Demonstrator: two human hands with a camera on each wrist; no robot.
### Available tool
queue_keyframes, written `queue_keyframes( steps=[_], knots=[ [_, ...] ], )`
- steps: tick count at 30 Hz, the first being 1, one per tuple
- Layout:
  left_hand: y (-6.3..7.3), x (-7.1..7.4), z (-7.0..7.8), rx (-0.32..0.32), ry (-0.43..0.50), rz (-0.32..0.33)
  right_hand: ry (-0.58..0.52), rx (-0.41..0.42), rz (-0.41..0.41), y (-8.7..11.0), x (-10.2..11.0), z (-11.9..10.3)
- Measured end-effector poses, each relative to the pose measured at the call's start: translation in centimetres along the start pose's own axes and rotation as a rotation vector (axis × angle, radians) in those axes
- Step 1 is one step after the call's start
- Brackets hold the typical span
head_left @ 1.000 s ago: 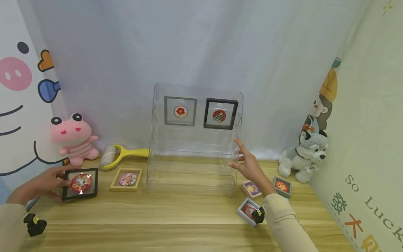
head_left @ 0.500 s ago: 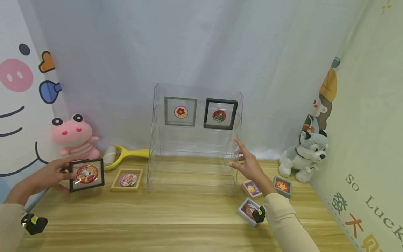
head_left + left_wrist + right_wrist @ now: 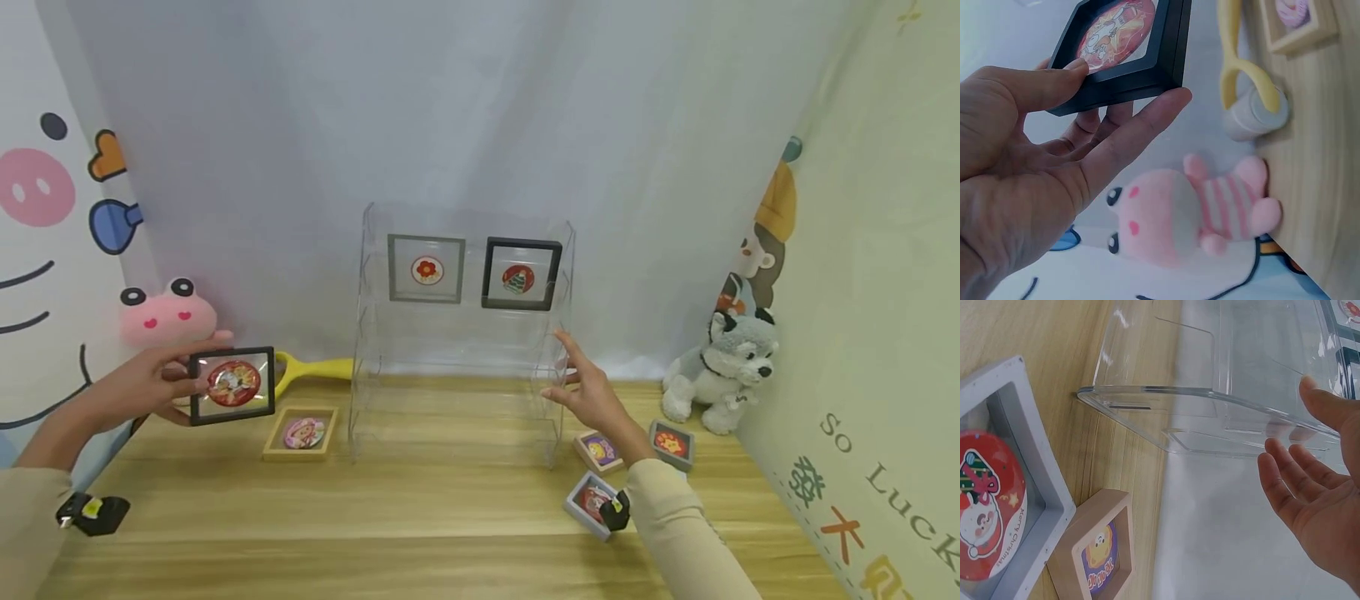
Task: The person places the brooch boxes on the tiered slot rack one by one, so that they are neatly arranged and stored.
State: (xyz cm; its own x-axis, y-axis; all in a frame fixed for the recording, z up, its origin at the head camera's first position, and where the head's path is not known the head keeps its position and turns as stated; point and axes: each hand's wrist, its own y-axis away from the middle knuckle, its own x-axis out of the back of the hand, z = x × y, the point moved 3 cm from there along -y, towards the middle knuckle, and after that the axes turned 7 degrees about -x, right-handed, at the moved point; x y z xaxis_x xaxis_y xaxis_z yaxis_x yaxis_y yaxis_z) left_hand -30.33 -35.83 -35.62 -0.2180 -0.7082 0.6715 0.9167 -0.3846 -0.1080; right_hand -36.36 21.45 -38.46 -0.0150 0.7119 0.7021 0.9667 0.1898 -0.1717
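My left hand (image 3: 150, 382) holds a black square display frame (image 3: 232, 386) above the table. In the left wrist view, the thumb lies on the front of the black frame (image 3: 1166, 56) and the fingers are behind and below it. A round red badge shows through its clear window. My right hand (image 3: 592, 396) is at the right side of a clear acrylic tiered rack (image 3: 457, 362), fingers loosely spread; whether they press on it I cannot tell. On the rack's top tier stand a grey frame (image 3: 389, 268) with a flower badge and a black frame (image 3: 486, 275) with a tree badge.
A wooden frame (image 3: 296, 455) lies left of the rack, before a yellow-handled lint roller (image 3: 322, 369). Several small frames lie right, including a light grey one (image 3: 581, 512). A pink frog plush (image 3: 168, 321) and a grey dog plush (image 3: 742, 358) sit at the sides.
My left hand has lifted the black frame off the table and carried it up and right, turning it more upright. The right hand stays at the rack's side.
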Motion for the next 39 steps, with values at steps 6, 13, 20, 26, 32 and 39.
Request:
queue_keyframes(
  steps=[6, 13, 20, 26, 32, 39],
  knots=[
    [-1.3, 0.2, 2.5, -0.033, -0.054, 0.023, -0.004, -0.005, -0.007, -0.1, -0.2, 0.1],
    [-3.9, 0.2, 6.7, -0.121, -0.161, 0.054, 0.000, -0.005, 0.004, 0.0, -0.1, 0.2],
    [-6.9, -0.8, 11.0, -0.192, -0.144, 0.033, -0.002, -0.006, 0.002, 0.1, -0.2, 0.1],
    [-9.6, -1.7, 13.7, -0.268, -0.201, 0.066, 0.000, 0.013, 0.000, 0.1, -0.1, 0.1],
    [-11.8, -2.8, 15.0, -0.339, -0.245, 0.087, -0.009, 0.011, 0.000, 0.1, -0.2, 0.1],
    [-14.1, -4.1, 16.1, -0.424, -0.317, 0.113, -0.008, 0.014, 0.006, 0.1, -0.1, 0.2]
  ],
)
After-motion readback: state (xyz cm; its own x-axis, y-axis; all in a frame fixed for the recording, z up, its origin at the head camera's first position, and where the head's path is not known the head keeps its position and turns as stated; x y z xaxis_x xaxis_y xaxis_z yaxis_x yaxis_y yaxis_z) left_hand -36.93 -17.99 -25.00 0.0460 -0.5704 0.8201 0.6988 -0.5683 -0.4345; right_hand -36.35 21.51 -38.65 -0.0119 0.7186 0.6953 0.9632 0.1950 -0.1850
